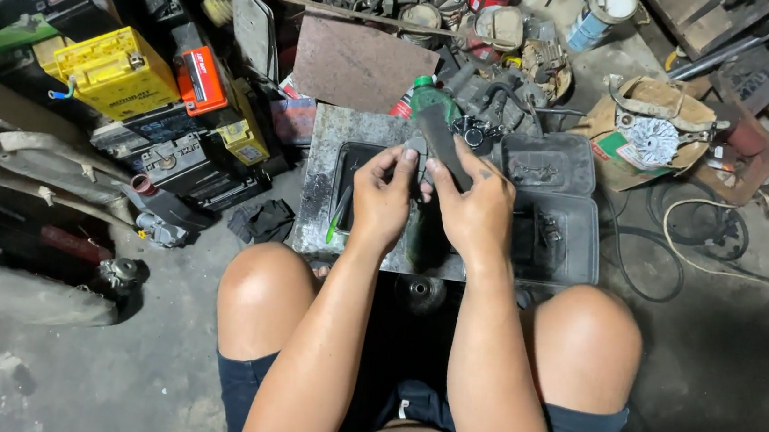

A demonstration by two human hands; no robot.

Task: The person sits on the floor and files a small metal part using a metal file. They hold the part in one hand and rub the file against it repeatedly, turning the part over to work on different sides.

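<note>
We close our right grip (pixel 477 206) around a flat, dull grey, oblong strip (pixel 440 142); our left grip (pixel 382 197) curls, fingertips pinching its lower end, above a grimy black plastic tray (pixel 580 239).

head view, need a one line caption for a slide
Seated on a workshop floor, a person's left hand and right hand grip a dark flat part over a greasy metal tray, batteries stacked alongside.

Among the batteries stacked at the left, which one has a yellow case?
The yellow battery, at the upper left of the stack. Its case is all yellow; the battery beside it is orange-red, and the others below are dark.
</note>
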